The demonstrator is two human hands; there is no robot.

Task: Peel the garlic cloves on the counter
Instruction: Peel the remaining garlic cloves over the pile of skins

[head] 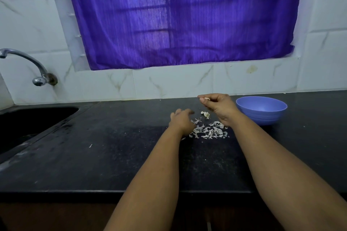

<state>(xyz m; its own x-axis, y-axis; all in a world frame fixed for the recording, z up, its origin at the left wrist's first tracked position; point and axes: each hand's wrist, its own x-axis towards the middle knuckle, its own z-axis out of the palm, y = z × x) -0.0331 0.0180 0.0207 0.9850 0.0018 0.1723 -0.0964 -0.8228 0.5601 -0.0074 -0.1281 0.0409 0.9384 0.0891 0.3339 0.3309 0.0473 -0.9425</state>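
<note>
My right hand (218, 108) is raised a little above the black counter (112, 146) and pinches a garlic clove (207, 99) at its fingertips. Another clove (205, 114), partly skinned, lies on the counter just below and left of that hand. A scatter of white garlic skins (208, 131) lies between my two wrists. My left hand (181, 120) rests low over the counter to the left of the skins, fingers loosely bent and holding nothing that I can see.
A blue plastic bowl (262, 109) stands to the right of my right hand near the tiled wall. A dark sink (28, 124) with a metal tap (28, 65) is at the far left. A purple curtain hangs behind.
</note>
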